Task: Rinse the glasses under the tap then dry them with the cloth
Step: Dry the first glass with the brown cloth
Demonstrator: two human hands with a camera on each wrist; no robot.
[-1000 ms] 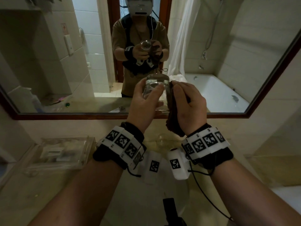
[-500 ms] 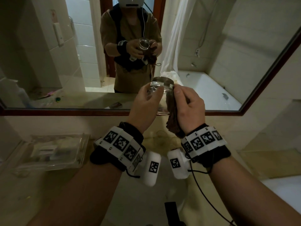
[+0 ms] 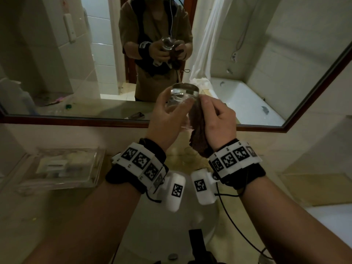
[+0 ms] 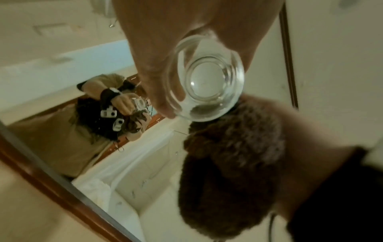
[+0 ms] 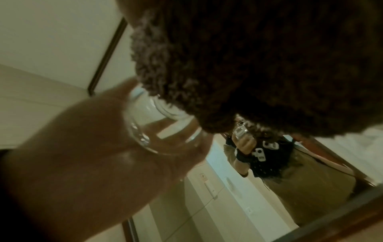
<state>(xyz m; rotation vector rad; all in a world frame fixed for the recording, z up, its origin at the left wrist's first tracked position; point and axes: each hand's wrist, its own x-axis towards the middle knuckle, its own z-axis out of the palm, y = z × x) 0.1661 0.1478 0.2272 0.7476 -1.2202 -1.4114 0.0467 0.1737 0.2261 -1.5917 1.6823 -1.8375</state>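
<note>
Drying a glass at the bathroom mirror, above the sink.

A clear tray (image 3: 57, 168) sits on the counter at far left. The left hand (image 3: 167, 119) has its fingers curled round the glass (image 3: 183, 101), held up in front of the mirror (image 3: 57, 119) with its thick base uppermost. Against its right side, the right hand (image 3: 219, 121) pinches the brown cloth (image 3: 198, 134) to the wall. This looks like the drying step; next, turning the glass against the cloth seems called for.
</note>
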